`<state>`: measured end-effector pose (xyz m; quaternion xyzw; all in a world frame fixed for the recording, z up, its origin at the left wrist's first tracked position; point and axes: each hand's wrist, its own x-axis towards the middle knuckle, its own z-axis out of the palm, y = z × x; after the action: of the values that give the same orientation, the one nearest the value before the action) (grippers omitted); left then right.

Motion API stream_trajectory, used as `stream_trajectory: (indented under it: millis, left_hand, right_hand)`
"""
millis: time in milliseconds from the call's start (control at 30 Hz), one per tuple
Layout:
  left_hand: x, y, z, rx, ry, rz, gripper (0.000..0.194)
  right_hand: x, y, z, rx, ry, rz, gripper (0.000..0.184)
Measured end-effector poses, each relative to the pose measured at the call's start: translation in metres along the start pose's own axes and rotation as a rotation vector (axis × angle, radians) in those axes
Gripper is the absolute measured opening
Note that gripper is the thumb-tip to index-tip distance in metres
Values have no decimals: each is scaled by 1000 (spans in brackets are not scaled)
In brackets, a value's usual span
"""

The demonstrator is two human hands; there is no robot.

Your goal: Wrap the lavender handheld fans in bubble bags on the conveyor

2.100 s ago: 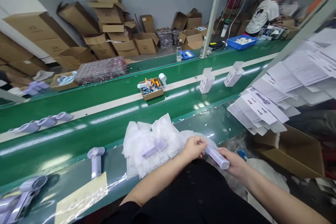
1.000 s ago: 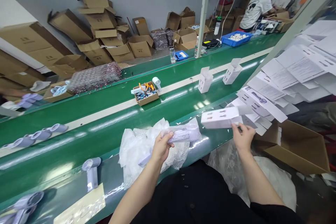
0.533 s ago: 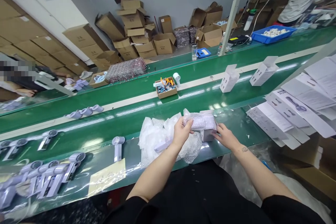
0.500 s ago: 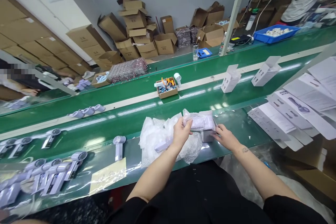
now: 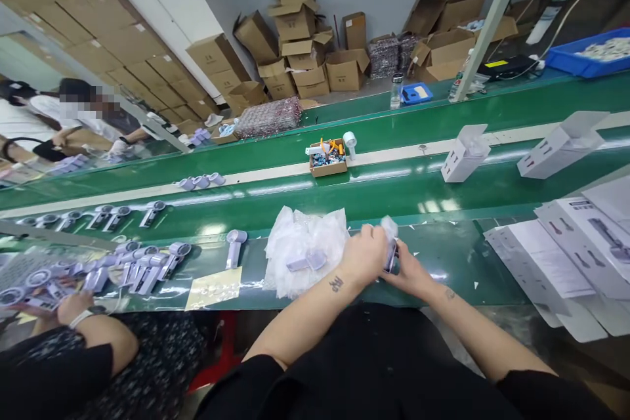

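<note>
In front of my body, my left hand is closed at the top of a small box, its fingers on a clear plastic-wrapped bundle that sticks up there. My right hand grips the side of this box, which my fingers mostly hide. To the left of my hands lies a pile of bubble-wrap bags with a lilac piece on it. A lilac handheld fan lies farther left, beside a yellowish paper sheet.
Open white boxes stand on the green conveyor belt. Flattened printed cartons are stacked at right. A small carton of parts sits ahead. At left, a co-worker's hands are among several lilac fans.
The wrapped bundle has gone from lying above the box to standing upright at its top, mostly covered by my hands. My view has turned left, showing a co-worker.
</note>
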<state>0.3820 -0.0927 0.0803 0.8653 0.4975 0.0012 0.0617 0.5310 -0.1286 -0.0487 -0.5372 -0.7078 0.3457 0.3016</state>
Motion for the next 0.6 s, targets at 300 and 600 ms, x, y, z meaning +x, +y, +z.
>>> stream_trajectory:
  millis: [300, 600]
  left_hand:
    - [-28, 6, 55, -53, 27, 220, 57]
    - [-24, -21, 32, -422, 219, 23, 34]
  right_hand:
    - [-16, 25, -2, 234, -25, 50, 78]
    - [72, 31, -105, 165, 1, 64, 67]
